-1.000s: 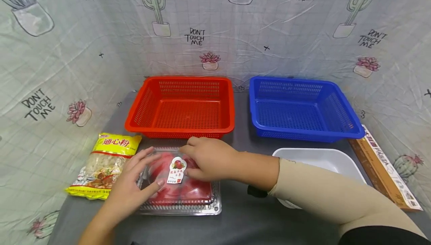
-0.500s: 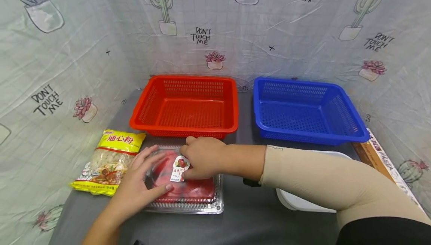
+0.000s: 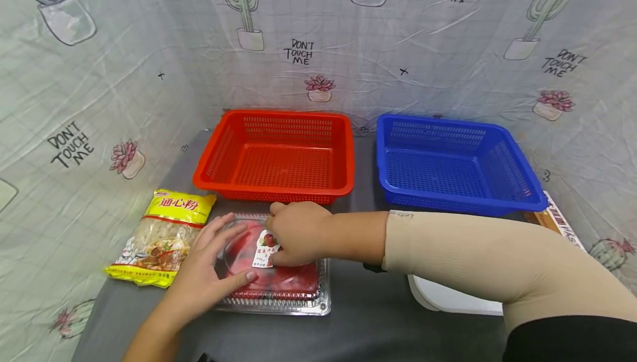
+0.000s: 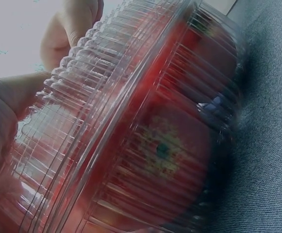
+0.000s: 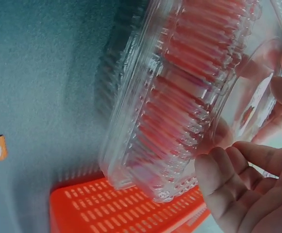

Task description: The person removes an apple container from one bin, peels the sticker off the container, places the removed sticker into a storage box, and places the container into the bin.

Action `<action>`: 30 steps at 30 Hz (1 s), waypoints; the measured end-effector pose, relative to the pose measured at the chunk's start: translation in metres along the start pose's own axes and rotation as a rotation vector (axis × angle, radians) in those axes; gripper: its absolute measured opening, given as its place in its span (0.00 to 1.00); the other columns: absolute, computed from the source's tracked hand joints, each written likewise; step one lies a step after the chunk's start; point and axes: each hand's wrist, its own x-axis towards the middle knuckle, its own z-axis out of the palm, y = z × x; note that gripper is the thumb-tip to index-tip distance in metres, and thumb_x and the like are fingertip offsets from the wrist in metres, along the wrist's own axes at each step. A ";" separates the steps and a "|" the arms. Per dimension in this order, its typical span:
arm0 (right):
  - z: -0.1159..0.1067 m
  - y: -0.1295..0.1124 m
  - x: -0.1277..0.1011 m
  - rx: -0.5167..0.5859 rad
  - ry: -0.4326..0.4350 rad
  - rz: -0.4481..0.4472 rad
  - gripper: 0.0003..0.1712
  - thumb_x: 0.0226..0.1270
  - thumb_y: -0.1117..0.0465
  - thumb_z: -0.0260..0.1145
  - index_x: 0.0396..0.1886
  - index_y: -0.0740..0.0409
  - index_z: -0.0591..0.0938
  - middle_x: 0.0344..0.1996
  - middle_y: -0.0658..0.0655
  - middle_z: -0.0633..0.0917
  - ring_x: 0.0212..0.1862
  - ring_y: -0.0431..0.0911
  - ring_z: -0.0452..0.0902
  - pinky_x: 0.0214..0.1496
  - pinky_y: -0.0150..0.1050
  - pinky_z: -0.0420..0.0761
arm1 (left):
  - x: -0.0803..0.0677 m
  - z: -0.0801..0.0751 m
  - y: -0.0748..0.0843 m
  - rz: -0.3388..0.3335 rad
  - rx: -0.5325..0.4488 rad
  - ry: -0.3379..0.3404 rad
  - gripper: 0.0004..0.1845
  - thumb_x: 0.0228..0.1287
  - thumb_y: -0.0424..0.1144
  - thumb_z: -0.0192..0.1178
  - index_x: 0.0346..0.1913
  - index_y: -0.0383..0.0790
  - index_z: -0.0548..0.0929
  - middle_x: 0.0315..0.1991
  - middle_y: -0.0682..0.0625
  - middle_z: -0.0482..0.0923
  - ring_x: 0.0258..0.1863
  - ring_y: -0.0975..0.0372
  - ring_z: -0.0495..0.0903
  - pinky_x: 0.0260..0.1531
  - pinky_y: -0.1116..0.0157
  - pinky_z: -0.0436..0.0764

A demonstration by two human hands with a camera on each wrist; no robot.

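Note:
A clear plastic clamshell box [image 3: 293, 282] of round red fruit [image 4: 162, 150] lies on the grey table, its lid down. A white label [image 3: 262, 257] with a fruit picture sits on the lid. My left hand [image 3: 201, 268] rests on the lid's left side, fingers spread and thumb extended toward the label. From the right, my right hand [image 3: 301, 235] reaches over the lid with its thumb at the label's lower right edge, partly covering it. In the right wrist view its fingers [image 5: 218, 174] bend loosely beside the lid's ridged side.
Behind the box stand a red basket [image 3: 273, 193] and a blue basket [image 3: 458, 202]. A yellow bag of macaroni [image 3: 171, 240] lies to the left. A white tub [image 3: 448, 295] and a pasta box [image 3: 559, 218] are at the right, partly hidden by my right arm.
The view has shifted slightly, moving everything a little right in the picture. My right forearm now covers more of the white tub and pasta box. Both hands stay on the box.

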 end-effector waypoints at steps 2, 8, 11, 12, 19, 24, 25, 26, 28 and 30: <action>0.000 -0.001 0.001 -0.010 0.003 -0.007 0.28 0.70 0.34 0.69 0.57 0.48 0.87 0.41 0.47 0.76 0.32 0.37 0.76 0.34 0.36 0.84 | -0.001 0.000 0.000 -0.007 0.000 -0.002 0.44 0.53 0.52 0.83 0.75 0.57 0.78 0.80 0.45 0.62 0.77 0.44 0.60 0.62 0.23 0.66; 0.000 0.000 0.003 -0.022 0.031 -0.025 0.19 0.71 0.36 0.68 0.41 0.45 0.86 0.40 0.45 0.77 0.31 0.37 0.75 0.30 0.36 0.82 | -0.002 0.002 0.002 -0.025 0.005 -0.001 0.44 0.53 0.52 0.83 0.75 0.58 0.78 0.80 0.45 0.63 0.77 0.44 0.59 0.61 0.23 0.66; 0.002 0.001 0.003 -0.034 0.045 -0.035 0.18 0.72 0.37 0.67 0.37 0.44 0.85 0.38 0.45 0.77 0.30 0.37 0.74 0.28 0.36 0.81 | -0.002 0.003 0.002 -0.020 -0.001 0.008 0.44 0.53 0.51 0.84 0.74 0.58 0.78 0.80 0.45 0.63 0.78 0.44 0.59 0.62 0.23 0.65; 0.002 0.002 0.003 -0.037 0.048 -0.038 0.18 0.72 0.37 0.67 0.36 0.44 0.84 0.37 0.45 0.76 0.30 0.37 0.74 0.28 0.37 0.80 | -0.002 0.003 0.002 -0.018 -0.002 0.010 0.44 0.53 0.51 0.84 0.74 0.58 0.78 0.80 0.45 0.63 0.78 0.44 0.59 0.62 0.23 0.64; 0.004 -0.002 0.007 -0.035 0.066 -0.030 0.21 0.72 0.35 0.66 0.47 0.45 0.88 0.38 0.44 0.79 0.32 0.36 0.75 0.31 0.37 0.84 | -0.003 0.004 0.002 -0.027 -0.009 0.019 0.43 0.52 0.51 0.84 0.73 0.60 0.79 0.80 0.46 0.63 0.79 0.43 0.57 0.62 0.22 0.63; 0.003 -0.004 0.011 0.048 0.067 0.023 0.29 0.72 0.36 0.67 0.64 0.45 0.85 0.43 0.45 0.83 0.39 0.36 0.77 0.34 0.37 0.84 | -0.004 0.005 0.001 -0.009 -0.021 0.035 0.43 0.51 0.49 0.85 0.73 0.56 0.79 0.80 0.46 0.63 0.79 0.43 0.58 0.62 0.22 0.63; 0.003 -0.004 0.011 0.053 0.064 0.027 0.29 0.72 0.37 0.67 0.65 0.44 0.84 0.43 0.45 0.83 0.39 0.36 0.76 0.33 0.37 0.84 | -0.004 0.005 0.001 -0.009 -0.020 0.033 0.43 0.52 0.49 0.85 0.73 0.55 0.79 0.80 0.46 0.63 0.79 0.43 0.58 0.62 0.22 0.63; 0.003 -0.005 0.011 0.050 0.062 0.029 0.29 0.72 0.37 0.68 0.67 0.43 0.84 0.43 0.45 0.83 0.39 0.36 0.76 0.33 0.37 0.83 | -0.004 0.005 0.001 -0.011 -0.019 0.031 0.43 0.52 0.50 0.85 0.73 0.55 0.79 0.80 0.47 0.63 0.79 0.43 0.57 0.61 0.22 0.63; 0.003 -0.005 0.011 0.036 0.059 0.023 0.27 0.71 0.37 0.68 0.65 0.41 0.84 0.42 0.44 0.82 0.39 0.36 0.76 0.32 0.37 0.83 | -0.005 0.005 0.001 -0.018 -0.016 0.026 0.43 0.53 0.50 0.84 0.74 0.56 0.79 0.81 0.47 0.63 0.79 0.44 0.57 0.61 0.22 0.64; 0.003 -0.005 0.011 0.028 0.055 0.019 0.26 0.71 0.37 0.69 0.63 0.41 0.85 0.40 0.44 0.82 0.39 0.36 0.75 0.32 0.36 0.83 | -0.004 0.005 0.002 -0.022 -0.012 0.024 0.43 0.53 0.51 0.84 0.74 0.56 0.79 0.81 0.48 0.63 0.79 0.44 0.57 0.61 0.22 0.64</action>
